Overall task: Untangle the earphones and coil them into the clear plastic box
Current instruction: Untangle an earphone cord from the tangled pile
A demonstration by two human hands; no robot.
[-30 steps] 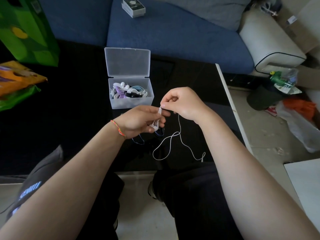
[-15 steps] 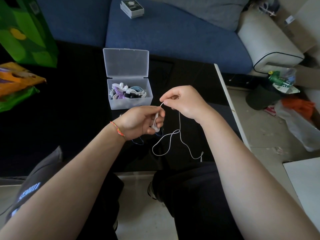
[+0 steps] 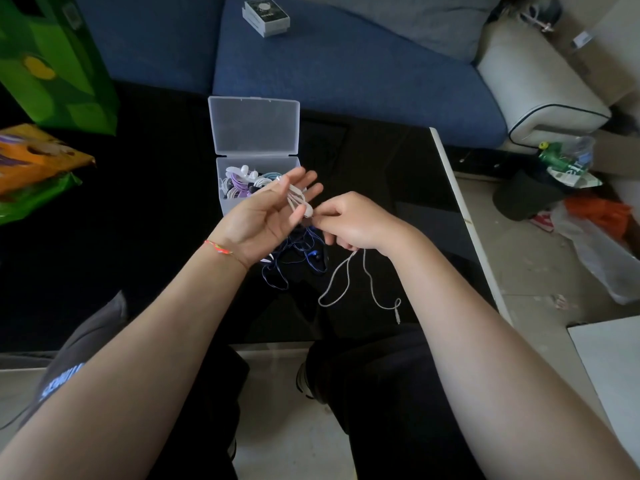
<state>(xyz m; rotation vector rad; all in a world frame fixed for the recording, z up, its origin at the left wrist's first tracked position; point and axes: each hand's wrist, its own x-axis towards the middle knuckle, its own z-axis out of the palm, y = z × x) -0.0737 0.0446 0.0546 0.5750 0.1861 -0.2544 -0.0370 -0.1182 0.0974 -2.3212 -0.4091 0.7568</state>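
The left hand lies wide, thin white earphone cable over its fingers; the right hand seems to pinch it. Wind even loops; clear plastic box waits at twelve o'clock.

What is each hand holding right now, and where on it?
White earphones: earbud end draped over the open left hand's fingers, while the right hand pinches the cord just below the buds.
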